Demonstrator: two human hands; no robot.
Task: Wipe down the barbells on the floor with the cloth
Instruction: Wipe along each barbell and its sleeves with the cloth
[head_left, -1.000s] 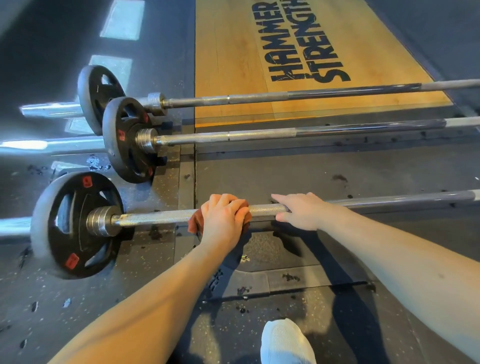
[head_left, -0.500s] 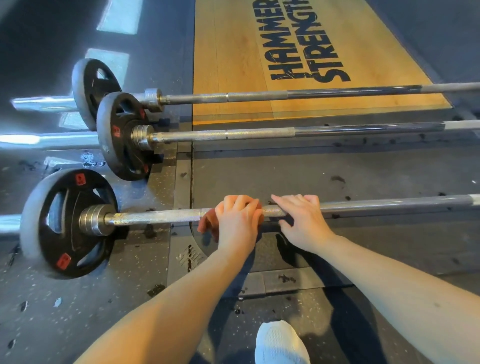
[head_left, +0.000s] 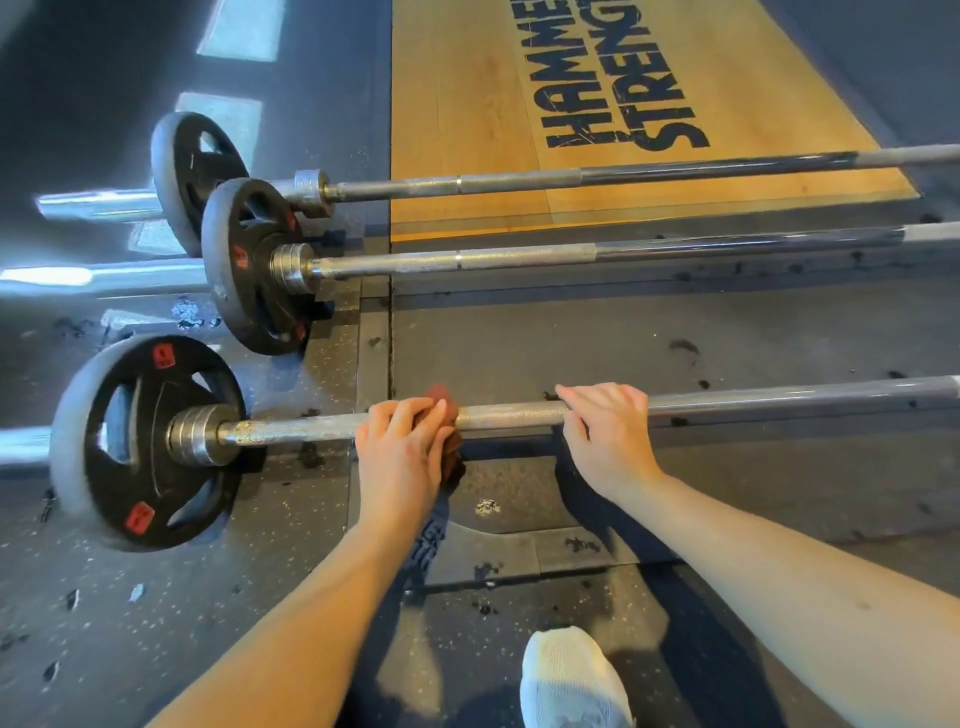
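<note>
Three barbells lie side by side on the gym floor. The nearest barbell has a black plate on its left end. My left hand grips a reddish-brown cloth wrapped round this bar, left of the middle. My right hand rests on the same bar a little to the right, fingers curled over its top. The middle barbell and the far barbell lie beyond, untouched, each with a black plate at the left.
A wooden lifting platform with black lettering lies under the far bar. The floor is dark speckled rubber with scuff marks. My white shoe stands at the bottom edge, between my forearms.
My left hand with the cloth slid slightly right, then back left along the nearest bar. The right hand stayed on the bar.
</note>
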